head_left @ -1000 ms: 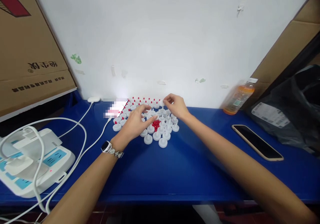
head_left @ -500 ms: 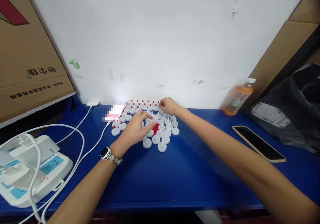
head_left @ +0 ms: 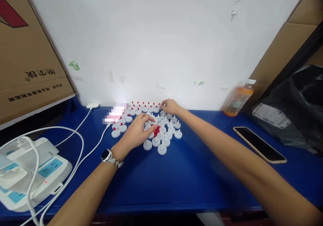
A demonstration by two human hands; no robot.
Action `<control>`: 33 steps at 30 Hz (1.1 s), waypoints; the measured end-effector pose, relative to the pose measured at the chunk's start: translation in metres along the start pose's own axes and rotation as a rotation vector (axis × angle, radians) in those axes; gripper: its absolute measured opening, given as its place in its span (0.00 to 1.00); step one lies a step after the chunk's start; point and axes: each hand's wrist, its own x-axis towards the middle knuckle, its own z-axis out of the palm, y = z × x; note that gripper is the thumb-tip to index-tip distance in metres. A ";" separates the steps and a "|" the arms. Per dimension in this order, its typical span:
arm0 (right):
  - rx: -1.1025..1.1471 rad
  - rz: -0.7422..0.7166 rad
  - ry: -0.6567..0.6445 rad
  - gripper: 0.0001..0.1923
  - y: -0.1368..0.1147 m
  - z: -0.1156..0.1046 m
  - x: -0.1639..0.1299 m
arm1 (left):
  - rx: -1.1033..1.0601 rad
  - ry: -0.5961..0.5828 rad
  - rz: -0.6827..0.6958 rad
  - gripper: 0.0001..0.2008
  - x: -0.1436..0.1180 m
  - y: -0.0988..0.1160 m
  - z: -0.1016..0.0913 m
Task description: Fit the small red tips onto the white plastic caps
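Many white round nozzle caps point(head_left: 162, 149) stand on the blue table, their pointed spouts up. Those along the left and back, such as one white cap with a red tip point(head_left: 115, 133), carry small red tips. Among the bare-spouted caps lies a small pile of red tips point(head_left: 156, 130). My left hand point(head_left: 140, 130) hovers over the middle of the group, thumb and fingers apart, its fingertips by the pile and nearby caps. At the back, by the wall, my right hand point(head_left: 170, 106) has its fingers pinched beside the end of the red-tipped row. Its fingers hide whatever is between them.
A power strip point(head_left: 50, 175) with white cables covers the left side. A lit phone point(head_left: 116, 113), blurred out, lies left of the caps. On the right are an orange drink bottle point(head_left: 239, 99), a dark phone point(head_left: 259, 144) and a black plastic bag point(head_left: 290, 101).
The view has shifted slightly. Both hands stay in nearly the same places over the caps, with the right still pinched at the back and the left still spread.
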 end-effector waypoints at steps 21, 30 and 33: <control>0.749 -0.121 0.260 0.13 -0.022 -0.007 -0.077 | 0.123 0.154 0.048 0.23 -0.002 0.007 -0.003; 0.795 -0.206 0.177 0.12 -0.057 -0.009 -0.132 | 0.026 -0.015 0.100 0.16 0.000 0.005 -0.007; 0.550 -0.272 0.174 0.10 -0.062 -0.018 -0.139 | 0.090 -0.014 0.213 0.13 -0.001 0.013 -0.013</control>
